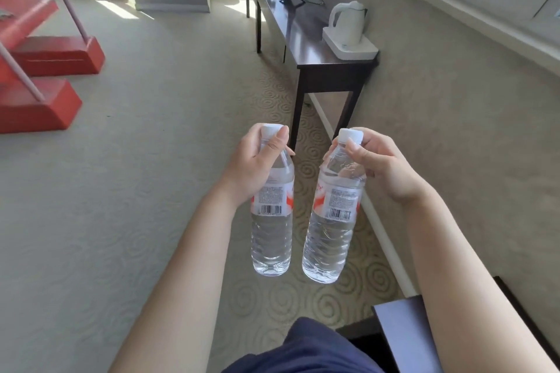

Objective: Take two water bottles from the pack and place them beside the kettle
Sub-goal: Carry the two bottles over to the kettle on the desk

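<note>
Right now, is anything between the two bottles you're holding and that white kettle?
In the head view, only swirl-patterned carpet and the dark table's near end separate the bottles from the kettle.

Swirl-patterned carpet, dark console table, sunlit

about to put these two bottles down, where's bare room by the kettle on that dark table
Bare tabletop lies left of the kettle and its white tray, towards the room-side edge, and beyond it up to the black stand. The near end is crowded: the tray almost fills it.
</note>
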